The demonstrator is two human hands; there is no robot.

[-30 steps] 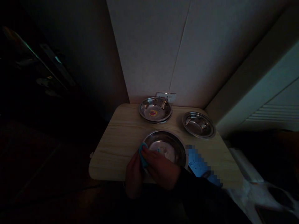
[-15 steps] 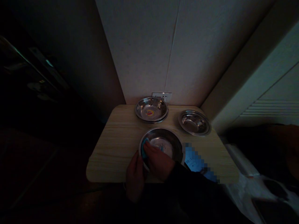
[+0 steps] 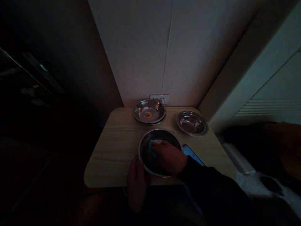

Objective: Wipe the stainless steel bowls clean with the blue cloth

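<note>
A round stainless steel bowl (image 3: 169,133) sits near the front edge of the small wooden table. My left hand (image 3: 136,179) grips its near left rim, thumb toward the rim and fingers partly hidden below. Inside the bowl, my right hand (image 3: 169,156) is closed on a blue-green cloth (image 3: 151,147), which touches the inner surface. Dim light and some blur hide the cloth's exact outline.
Behind stand stacked steel bowls (image 3: 150,111), the top one with a yellow-red sticker. More nested steel bowls (image 3: 192,124) are at the right. A phone (image 3: 191,153) lies beside my right forearm on the table (image 3: 110,150). A wall socket (image 3: 160,98) is behind.
My right hand has moved with the cloth from the bowl's left inner wall toward its middle. My left hand keeps its grip on the rim. The view has shifted slightly.
</note>
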